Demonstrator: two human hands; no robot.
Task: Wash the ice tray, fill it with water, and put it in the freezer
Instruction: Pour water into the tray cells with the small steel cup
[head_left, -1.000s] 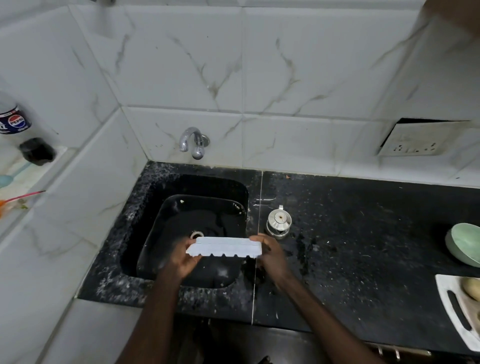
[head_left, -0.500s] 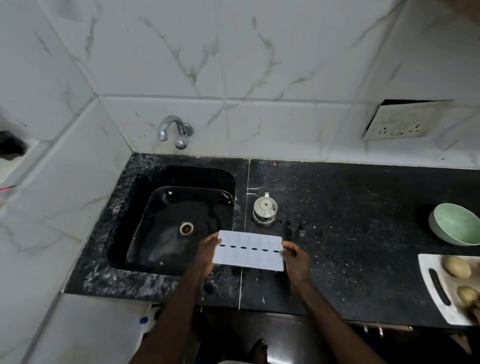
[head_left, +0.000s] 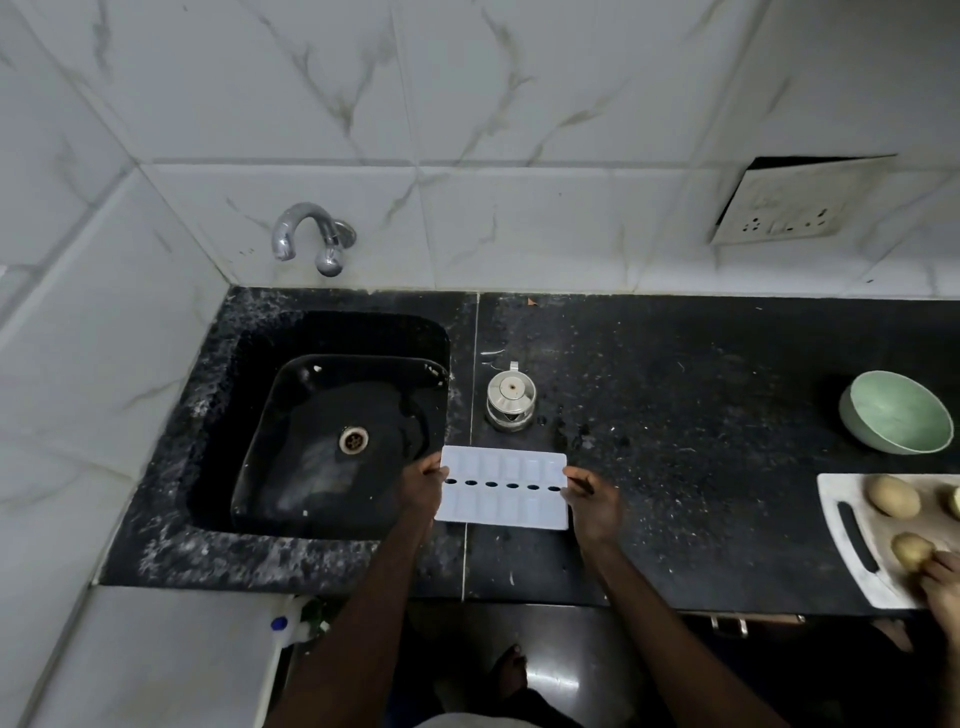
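A white ice tray (head_left: 503, 491) with two rows of cells and a line of dark slots down its middle is held flat over the black counter, just right of the sink (head_left: 337, 441). My left hand (head_left: 422, 488) grips its left short edge. My right hand (head_left: 592, 501) grips its right short edge. The chrome tap (head_left: 306, 236) sticks out of the marble wall above the sink and no water runs from it. The sink basin is black with a metal drain.
A small steel pot with a lid (head_left: 510, 397) stands on the counter behind the tray. A green bowl (head_left: 896, 413) and a white cutting board (head_left: 878, 540) with potatoes are at the right; another person's hand (head_left: 943, 587) touches a potato. A wall socket (head_left: 779, 215) is above.
The tray has moved from over the sink to the right, above the counter edge, and turned from edge-on to flat. Both hands kept their grip on its ends.
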